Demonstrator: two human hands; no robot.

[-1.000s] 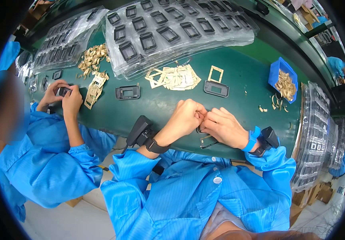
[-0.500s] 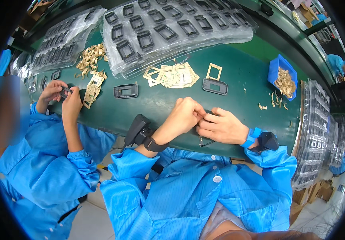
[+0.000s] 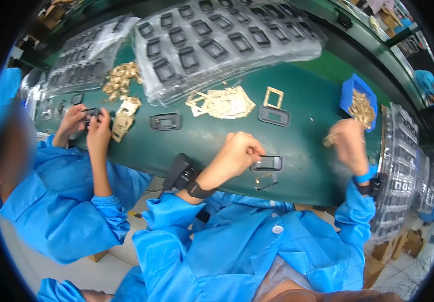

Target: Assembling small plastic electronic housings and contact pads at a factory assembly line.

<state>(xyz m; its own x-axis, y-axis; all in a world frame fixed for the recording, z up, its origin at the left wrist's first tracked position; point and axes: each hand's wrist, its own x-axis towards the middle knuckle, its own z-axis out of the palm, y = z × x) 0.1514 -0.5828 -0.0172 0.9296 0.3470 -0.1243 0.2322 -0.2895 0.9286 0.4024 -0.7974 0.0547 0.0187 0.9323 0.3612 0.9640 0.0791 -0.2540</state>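
My left hand (image 3: 237, 153) pinches the left end of a black plastic frame (image 3: 272, 162) on the green table. Just below it lies a thin dark frame-like piece (image 3: 266, 181) with small gold spots. My right hand (image 3: 350, 143), smeared by motion, is over the table's right side, close to the blue bin (image 3: 347, 95). Beige scraps (image 3: 329, 141) show by its fingertips; whether they are held I cannot make out. Farther up sits another black frame (image 3: 274, 116) with a beige rectangular liner (image 3: 273, 97) behind it, and a third black frame (image 3: 165, 121) lies to the left.
A pile of beige liners (image 3: 224, 103) lies mid-table. Clear trays of black frames (image 3: 212, 48) fill the back, and upright trays (image 3: 395, 171) stand at the right. Curled beige scraps (image 3: 362, 108) fill the bin. At left, a co-worker's hands (image 3: 97, 128) hold a dark part.
My right hand has left the black frame and swung right toward the blue bin. My left hand stays on the frame, now uncovered. The whole view has shifted slightly.
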